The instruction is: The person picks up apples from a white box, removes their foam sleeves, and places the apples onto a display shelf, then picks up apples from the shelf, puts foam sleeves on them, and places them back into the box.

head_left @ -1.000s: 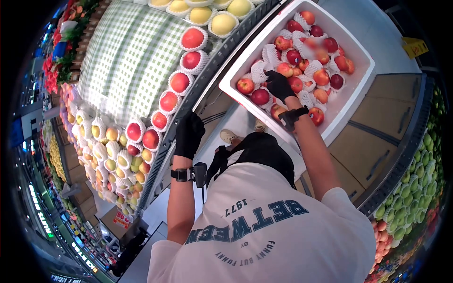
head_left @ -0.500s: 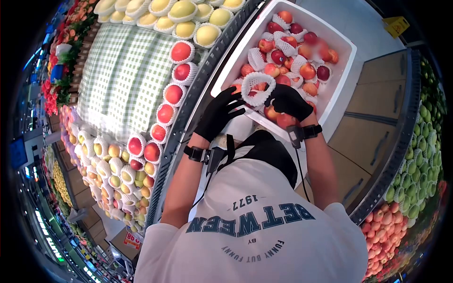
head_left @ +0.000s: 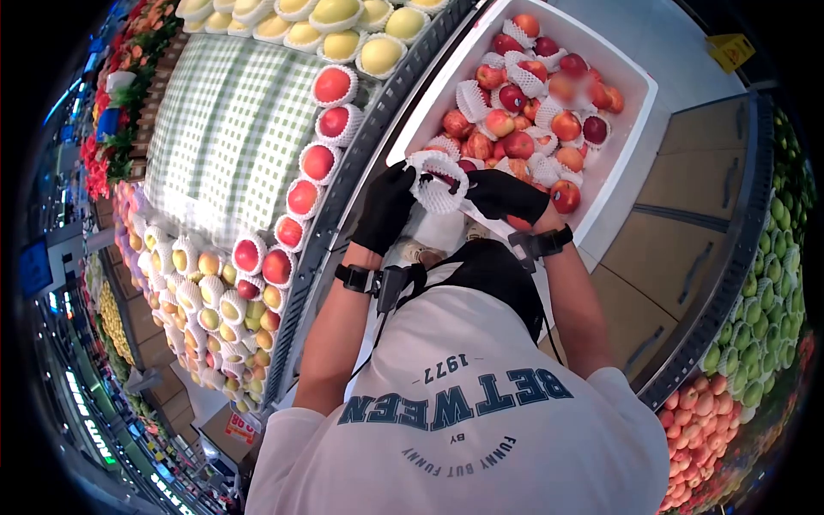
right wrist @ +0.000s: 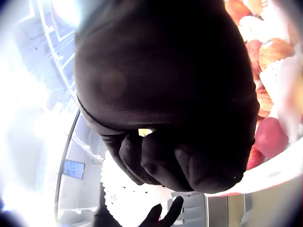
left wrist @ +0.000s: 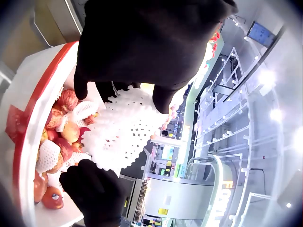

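A white foam fruit net (head_left: 443, 199), its round mouth spread, is held between my two black-gloved hands at the near edge of the apple box. My left hand (head_left: 384, 210) grips its left side; in the left wrist view the net (left wrist: 125, 130) hangs between thumb and fingers. My right hand (head_left: 512, 196) pinches the opposite edge with curled fingers, seen close up in the right wrist view. Just beyond the hands, a white foam box (head_left: 645, 112) holds many red apples (head_left: 518, 144), some in foam nets.
To the left stands a fruit display with a green checked cloth (head_left: 232, 129), a row of netted red apples (head_left: 318, 162) along its edge and yellow fruit (head_left: 382, 55) above. Wooden cabinets (head_left: 678, 215) line the right, with green fruit (head_left: 755, 309) beyond them.
My right hand has lifted the foam net from the box and brought it left. My left hand has moved from the display edge to the net and now grips it too.
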Demonstrator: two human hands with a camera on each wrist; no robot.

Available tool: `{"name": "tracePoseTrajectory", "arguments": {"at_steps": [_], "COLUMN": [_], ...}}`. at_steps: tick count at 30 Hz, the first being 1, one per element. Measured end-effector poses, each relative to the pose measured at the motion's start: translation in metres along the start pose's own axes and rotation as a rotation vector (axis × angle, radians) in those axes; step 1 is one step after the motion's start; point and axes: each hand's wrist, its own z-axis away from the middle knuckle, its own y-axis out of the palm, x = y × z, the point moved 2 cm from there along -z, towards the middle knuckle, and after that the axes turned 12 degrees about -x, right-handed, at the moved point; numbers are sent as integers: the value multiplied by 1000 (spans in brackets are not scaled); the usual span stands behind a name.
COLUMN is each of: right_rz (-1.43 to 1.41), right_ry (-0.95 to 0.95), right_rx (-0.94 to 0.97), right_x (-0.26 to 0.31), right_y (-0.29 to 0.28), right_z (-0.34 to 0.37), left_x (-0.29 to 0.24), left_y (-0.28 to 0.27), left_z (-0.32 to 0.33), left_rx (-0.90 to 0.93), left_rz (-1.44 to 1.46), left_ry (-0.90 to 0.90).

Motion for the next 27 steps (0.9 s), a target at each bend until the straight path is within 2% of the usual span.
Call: {"name": "tracePoseTrajectory", "arguments": {"at_steps": [3, 4, 5, 6, 7, 8, 10, 11, 12, 14, 15, 17, 19, 20, 24, 27], "right_rz": [245, 315, 553, 1076, 1200, 1322, 1348, 1364, 1406, 1327, 1244, 1077, 862, 751, 862, 738], "right_ry": [-164, -217, -316, -943, -932, -917, -740, -881, -806, -864, -815, -704, -538, -463, -473, -222], "right_rx": [47, 69, -63, -151, -222, -296, -391, -411, -457, -558, -588, -642, -622, -609, -607, -646], "right_x": [14, 20, 21, 19, 15, 14, 26, 24, 30, 23, 21, 12, 4, 1, -10, 2], "right_y": [-9, -20, -36, -48, -71, -89, -102, -116, -116, -140, -146, -162, -175, -180, -182, -149], "right_z": [-9, -12, -18, -26, -33, -34, -21, -21, -9, -4, -3, 2, 3, 0, -8, -3], "left_x": [-1, -2, -3, -5, 1, -1, -5, -10, -6, 6, 4, 11, 9, 3, 21, 18], "left_y": [-9, -11, -13, -16, -27, -31, -36, -39, -47, -59, -55, -72, -65, -62, -80, -76], "left_z": [-3, 0, 4, 6, 1, 3, 10, 16, 15, 8, 10, 4, 13, 18, 9, 13], "left_rx": [-57, -48, -39, -31, -81, -81, -76, -97, -119, -160, -211, -210, -253, -237, -231, -226], "left_rz": [-116, -15, 88, 191, 120, -50, -399, -735, -535, -128, 120, -90, -346, -564, -347, -442], "left_ry": [157, 122, 88, 55, 61, 169, 375, 502, 407, 212, 95, 214, 347, 431, 262, 282]}}
